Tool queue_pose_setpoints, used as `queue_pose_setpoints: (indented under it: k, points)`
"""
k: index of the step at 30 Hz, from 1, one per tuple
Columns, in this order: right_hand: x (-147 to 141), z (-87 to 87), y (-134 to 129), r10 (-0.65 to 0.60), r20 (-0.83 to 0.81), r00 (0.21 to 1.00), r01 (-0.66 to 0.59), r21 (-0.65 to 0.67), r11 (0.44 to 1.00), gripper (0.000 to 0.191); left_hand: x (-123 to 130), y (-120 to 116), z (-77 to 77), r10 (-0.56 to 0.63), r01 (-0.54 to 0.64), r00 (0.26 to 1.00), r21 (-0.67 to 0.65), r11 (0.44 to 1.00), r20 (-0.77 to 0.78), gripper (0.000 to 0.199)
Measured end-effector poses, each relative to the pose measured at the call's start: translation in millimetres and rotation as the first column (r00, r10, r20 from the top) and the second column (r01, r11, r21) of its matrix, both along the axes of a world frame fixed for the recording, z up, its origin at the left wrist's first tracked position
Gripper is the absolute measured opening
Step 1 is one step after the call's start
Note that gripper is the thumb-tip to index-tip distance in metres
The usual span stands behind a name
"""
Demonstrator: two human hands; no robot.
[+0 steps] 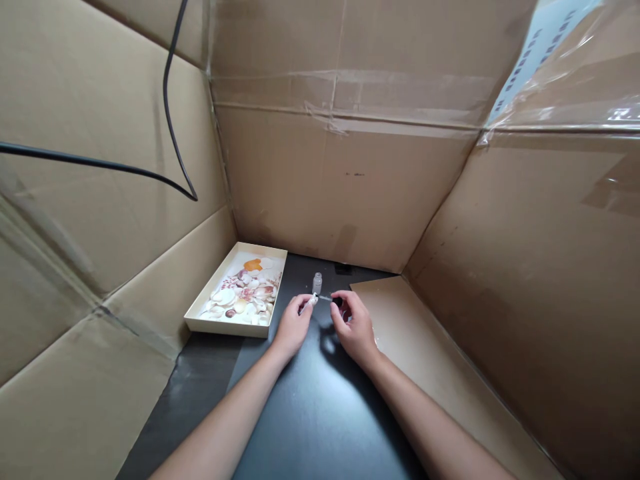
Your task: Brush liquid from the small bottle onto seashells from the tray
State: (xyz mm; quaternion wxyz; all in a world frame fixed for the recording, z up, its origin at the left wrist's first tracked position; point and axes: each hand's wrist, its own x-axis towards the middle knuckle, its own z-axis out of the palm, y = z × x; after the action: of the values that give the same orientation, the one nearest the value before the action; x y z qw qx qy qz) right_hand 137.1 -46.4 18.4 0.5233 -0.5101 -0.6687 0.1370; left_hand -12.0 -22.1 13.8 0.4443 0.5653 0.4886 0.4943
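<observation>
My left hand (294, 325) pinches a small whitish shell (313, 300) between thumb and fingers. Opposite it, my right hand (356, 327) grips a black-capped brush (337, 302) by its cap. The thin stem points left, and its tip meets or nearly meets the shell; contact is too small to make out. Just behind the hands, a small clear bottle (317, 283) without a cap stands upright on the dark table (325, 413).
A cream shallow box (227, 327) holding several shells (245, 293) sits at the left. To the right lies a flat cardboard sheet (425, 347). Cardboard walls (345, 193) enclose the table, and a black cable (167, 100) hangs at the upper left.
</observation>
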Motion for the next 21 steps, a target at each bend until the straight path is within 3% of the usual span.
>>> queue_pose_setpoints:
  k: [10, 21]
  points:
    - [-0.3, -2.2, 1.8, -0.018, -0.029, 0.999, 0.017, -0.024, 1.0, 0.016, 1.4, 4.7, -7.4, -0.009, 0.011, 0.999, -0.032, 0.999, 0.05, 0.022]
    - [0.9, -2.4, 3.6, -0.015, -0.037, 0.999, 0.014, -0.013, 1.0, 0.018, 3.3, 11.8, -3.6, 0.042, -0.028, 0.995, 0.143, 0.989, -0.092, 0.015]
